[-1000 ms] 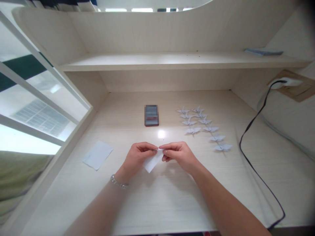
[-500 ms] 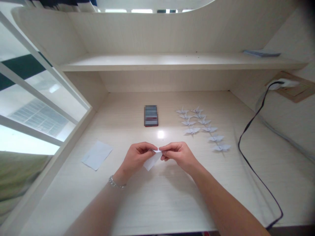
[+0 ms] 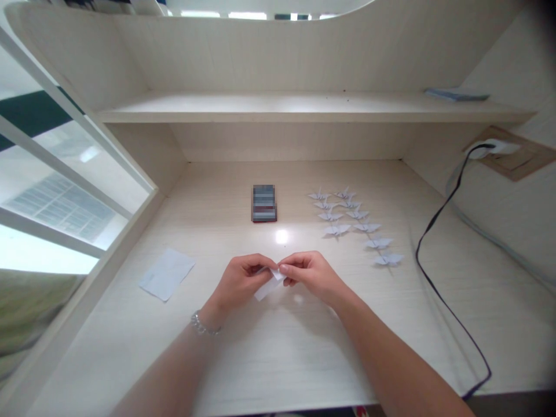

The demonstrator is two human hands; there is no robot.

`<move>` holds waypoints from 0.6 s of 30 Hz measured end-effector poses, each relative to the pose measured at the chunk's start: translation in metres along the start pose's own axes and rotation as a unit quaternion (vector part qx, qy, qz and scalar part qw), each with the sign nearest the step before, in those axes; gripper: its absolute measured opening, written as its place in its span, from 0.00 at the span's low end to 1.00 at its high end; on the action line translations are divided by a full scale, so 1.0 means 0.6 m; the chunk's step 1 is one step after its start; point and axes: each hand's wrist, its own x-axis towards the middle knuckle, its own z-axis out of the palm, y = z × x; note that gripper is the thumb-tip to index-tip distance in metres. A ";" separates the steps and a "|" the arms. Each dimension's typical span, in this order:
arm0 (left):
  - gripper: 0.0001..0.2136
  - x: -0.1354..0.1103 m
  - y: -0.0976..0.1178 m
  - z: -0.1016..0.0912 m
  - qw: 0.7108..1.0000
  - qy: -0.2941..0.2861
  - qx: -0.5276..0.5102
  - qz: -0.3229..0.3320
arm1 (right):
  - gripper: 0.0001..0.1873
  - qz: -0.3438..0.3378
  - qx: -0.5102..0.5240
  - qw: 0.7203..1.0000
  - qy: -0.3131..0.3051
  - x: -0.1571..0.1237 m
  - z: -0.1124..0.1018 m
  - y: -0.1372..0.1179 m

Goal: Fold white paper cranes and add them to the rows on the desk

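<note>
A small piece of white folded paper [image 3: 270, 287] is held above the desk between both hands. My left hand [image 3: 243, 278] pinches it from the left, thumb and fingers closed on its upper part. From the right, my right hand [image 3: 310, 273] grips the upper corner, its fingertips almost touching those of the left. The fingers hide part of the folds. Several white paper cranes [image 3: 336, 230] stand in two uneven rows beyond my right hand. A flat white sheet of paper [image 3: 167, 274] lies on the desk to the left.
A dark rectangular object [image 3: 264, 203], blurred out, lies toward the back of the desk. A black cable [image 3: 434, 217] runs from the wall socket [image 3: 510, 152] down the right side. Above the desk is a shelf [image 3: 304, 104] with a thin bluish item [image 3: 458, 94] on it.
The paper's upper edge has been turned over, and a small flap now shows between my fingertips. Both hands stay in nearly the same place, and the whole view has shifted slightly.
</note>
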 end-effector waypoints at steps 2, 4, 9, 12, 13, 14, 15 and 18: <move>0.06 0.002 -0.003 -0.001 1.000 -0.001 -0.014 -0.015 | 0.14 0.004 -0.001 1.000 -0.001 0.000 0.000 0.001; 0.06 0.003 -0.005 -0.003 1.000 -0.007 -0.018 -0.023 | 0.14 0.006 -0.004 1.000 0.003 0.000 0.000 0.000; 0.07 0.003 -0.006 -0.010 0.999 -0.027 -0.017 -0.037 | 0.14 0.018 -0.001 1.000 0.004 -0.002 -0.001 -0.005; 0.07 0.003 -0.006 -0.012 0.998 -0.038 -0.021 -0.039 | 0.14 0.019 0.002 1.000 0.004 -0.002 -0.002 -0.004; 0.08 0.003 -0.005 -0.012 0.998 -0.039 -0.022 -0.039 | 0.13 0.017 0.002 1.000 0.004 -0.002 -0.002 -0.004; 0.08 0.003 -0.005 -0.012 0.998 -0.040 -0.022 -0.040 | 0.13 0.015 0.003 1.000 0.003 -0.002 -0.002 -0.003; 0.08 0.003 -0.005 -0.012 0.998 -0.039 -0.022 -0.041 | 0.14 0.014 0.003 1.000 0.003 -0.002 -0.003 -0.002; 0.09 0.004 -0.005 -0.013 0.998 -0.038 -0.020 -0.046 | 0.14 0.016 0.007 1.000 0.009 -0.002 -0.003 -0.001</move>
